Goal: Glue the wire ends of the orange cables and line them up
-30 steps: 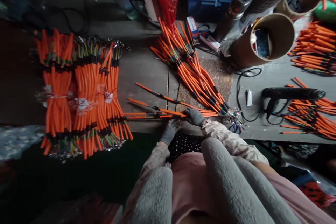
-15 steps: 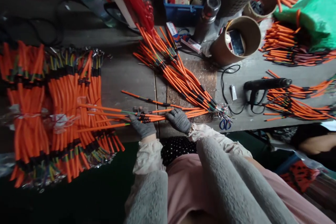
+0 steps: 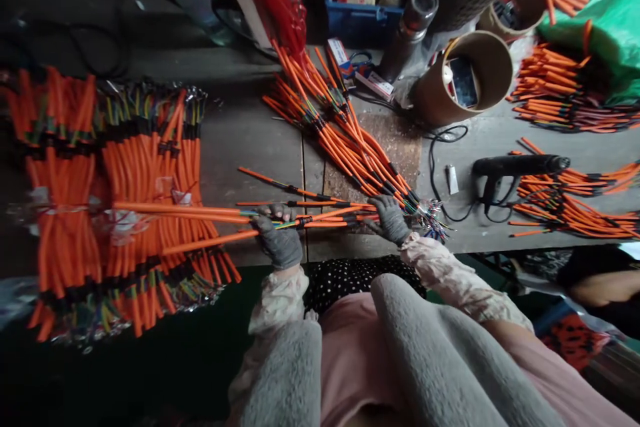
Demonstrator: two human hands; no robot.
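Observation:
My left hand (image 3: pixel 277 238), in a grey glove, is closed around several orange cables (image 3: pixel 185 211) with black bands and bared coloured wires. Their long ends stretch left over the tied bundles. Farther right, my gloved right hand (image 3: pixel 391 220) curls over the right part of these cables, its thumb and fingers on either side of them. Just behind it lies a loose pile of orange cables (image 3: pixel 357 147), running diagonally across the table. Stripped silvery wire ends (image 3: pixel 434 217) fan out beside my right hand. Two thin cables lie apart, behind my left hand.
Tied bundles of orange cables (image 3: pixel 63 207) fill the left side. A black heat gun (image 3: pixel 520 165) and a small white tube (image 3: pixel 452 179) lie to the right. A cardboard tube (image 3: pixel 430 97), a flask (image 3: pixel 411 30) and a blue bin (image 3: pixel 364 21) stand at the back.
My right hand has slid right along the cables, away from my left hand, towards the wire ends. My left hand keeps its grip. The whole view has shifted slightly.

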